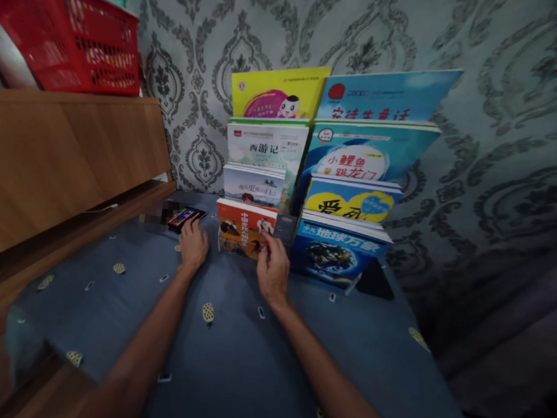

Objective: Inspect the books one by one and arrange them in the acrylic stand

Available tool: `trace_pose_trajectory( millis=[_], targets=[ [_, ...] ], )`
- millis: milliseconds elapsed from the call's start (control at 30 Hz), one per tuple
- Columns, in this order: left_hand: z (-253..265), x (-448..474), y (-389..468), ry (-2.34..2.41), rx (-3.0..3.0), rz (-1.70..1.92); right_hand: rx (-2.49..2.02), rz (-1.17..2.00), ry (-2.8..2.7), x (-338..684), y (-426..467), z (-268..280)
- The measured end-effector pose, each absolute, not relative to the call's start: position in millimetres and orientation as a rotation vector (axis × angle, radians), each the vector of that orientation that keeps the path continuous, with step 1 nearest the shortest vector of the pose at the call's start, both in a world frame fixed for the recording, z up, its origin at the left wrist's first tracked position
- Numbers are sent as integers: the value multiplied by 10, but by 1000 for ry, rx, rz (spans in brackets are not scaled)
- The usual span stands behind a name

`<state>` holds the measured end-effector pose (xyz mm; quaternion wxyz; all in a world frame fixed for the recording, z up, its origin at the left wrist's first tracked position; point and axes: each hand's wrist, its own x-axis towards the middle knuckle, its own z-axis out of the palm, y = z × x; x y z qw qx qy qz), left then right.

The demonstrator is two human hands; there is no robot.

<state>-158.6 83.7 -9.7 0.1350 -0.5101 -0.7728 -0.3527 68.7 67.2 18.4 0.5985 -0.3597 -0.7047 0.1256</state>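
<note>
1. As I look through the head camera, the left hand (pixel 192 245) rests palm down at the phone (pixel 185 218), fingers loosely bent over its near edge; I cannot tell whether they grip.
2. The phone lies on the cloth (pixel 220 370), left of the books, bright colours on its face.
3. I see the right hand (pixel 273 265) half curled, fingertips at the right edge of the orange book (pixel 235 221); whether they pinch or merely touch, I cannot tell.
4. That orange book stands frontmost in the left column; the pale book (pixel 268 189), white book (pixel 265 139) and yellow book (pixel 256 92) rise behind.
5. To my right, the Earth book (pixel 331 255) fronts the heart book (pixel 349 204), teal book (pixel 395 152) and blue book (pixel 392 91).
6. Leftward, a red basket (pixel 71 38) sits above the wooden panel (pixel 57 163).
</note>
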Motion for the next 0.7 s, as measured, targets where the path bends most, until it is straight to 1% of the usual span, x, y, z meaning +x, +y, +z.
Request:
trace_pose_trajectory(
  millis=[100, 200, 400, 700],
  targets=[
    [-115, -1641, 841, -2449, -1382, -760, -824, 308, -1624, 678, 662, 185],
    [-116, -1686, 870, -2514, -1381, -625, -812, 323, -1619, 659, 652, 171],
    [-115, -1940, 930, -2578, -1316, -525, -794, 334, -1706, 548, 560, 48],
    [-89, -2187, 933, -2592, -1328, -457, -747, 437, -2065, 390, 375, -243]
  ],
)
